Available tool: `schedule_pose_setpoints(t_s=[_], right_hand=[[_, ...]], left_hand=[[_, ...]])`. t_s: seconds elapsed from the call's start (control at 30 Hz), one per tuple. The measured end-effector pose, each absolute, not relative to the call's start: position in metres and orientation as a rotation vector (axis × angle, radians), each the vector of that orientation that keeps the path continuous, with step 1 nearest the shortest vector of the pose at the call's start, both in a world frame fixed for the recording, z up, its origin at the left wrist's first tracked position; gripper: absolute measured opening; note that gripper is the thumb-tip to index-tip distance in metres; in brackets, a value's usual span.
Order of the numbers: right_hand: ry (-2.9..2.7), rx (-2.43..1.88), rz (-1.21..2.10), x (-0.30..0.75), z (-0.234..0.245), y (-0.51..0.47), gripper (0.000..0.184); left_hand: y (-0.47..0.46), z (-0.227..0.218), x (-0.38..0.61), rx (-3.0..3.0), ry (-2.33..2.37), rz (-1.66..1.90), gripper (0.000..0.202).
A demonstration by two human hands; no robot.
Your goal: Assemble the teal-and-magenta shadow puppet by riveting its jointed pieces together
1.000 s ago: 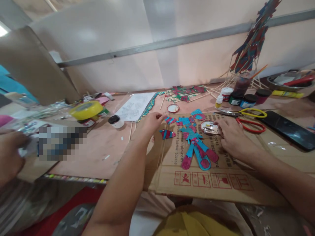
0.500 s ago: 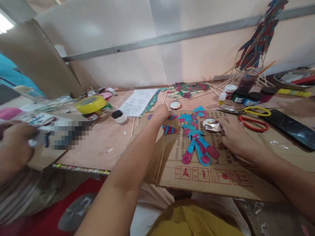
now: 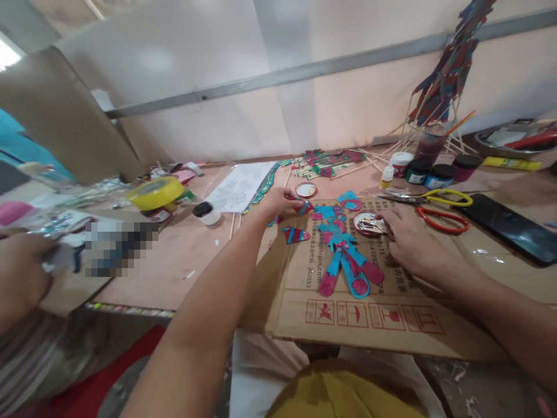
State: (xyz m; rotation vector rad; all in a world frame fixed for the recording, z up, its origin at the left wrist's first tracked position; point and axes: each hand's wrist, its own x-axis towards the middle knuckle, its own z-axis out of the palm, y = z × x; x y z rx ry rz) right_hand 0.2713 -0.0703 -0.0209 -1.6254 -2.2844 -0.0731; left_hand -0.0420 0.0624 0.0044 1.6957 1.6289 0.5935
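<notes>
A blue and pink paper puppet (image 3: 346,255) lies in pieces on a flattened cardboard box (image 3: 383,313). My left hand (image 3: 278,203) is at the box's far left corner, its fingers closed on a striped blue and pink puppet piece (image 3: 304,207). A similar triangular piece (image 3: 295,234) lies just below it. My right hand (image 3: 409,241) rests on the cardboard with its fingers at a small round lid (image 3: 366,223) holding shiny bits; what the fingertips pinch is too small to make out.
Red and yellow scissors (image 3: 439,206), a black phone (image 3: 509,229), several paint jars (image 3: 429,171), a glue bottle (image 3: 386,177) and finished puppets on sticks (image 3: 444,75) lie to the right. A yellow tape roll (image 3: 153,193) and a sketch sheet (image 3: 239,187) sit left. Another person's hand (image 3: 21,278) works at far left.
My left hand reached out to the far left of the cardboard, closed on a striped puppet piece and drew back slightly. My right hand stayed at the round lid.
</notes>
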Motion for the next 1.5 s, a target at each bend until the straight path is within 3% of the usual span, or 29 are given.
schedule_pose_setpoints(t_s=[0.1, 0.3, 0.43, 0.73, 1.13, 1.5], right_hand=[[-2.257, -1.629, -0.040, 0.270, -0.020, -0.070, 0.043], [-2.237, -1.608, -0.092, 0.268, -0.015, -0.072, 0.044], [-2.198, -1.664, -0.137, 0.264, -0.008, -0.076, 0.040], [-2.171, -1.797, -0.367, 0.258, 0.000, -0.082, 0.042], [-2.139, -1.669, -0.682, 0.256, 0.001, -0.084, 0.039], [-2.182, -1.564, -0.627, 0.258, -0.001, -0.084, 0.040]], left_hand=[[0.039, 0.012, -0.039, 1.564, 1.323, 0.824, 0.024], [-0.007, 0.014, -0.010, 1.444, 0.954, 0.958, 0.033], [-0.024, 0.005, 0.002, 1.467, 0.856, 0.980, 0.040], [-0.040, 0.001, 0.010, 1.568, 0.728, 1.102, 0.032], [-0.036, -0.004, -0.002, 1.902, 0.653, 1.094, 0.025], [-0.033, -0.001, -0.004, 2.037, 0.463, 1.123, 0.015]])
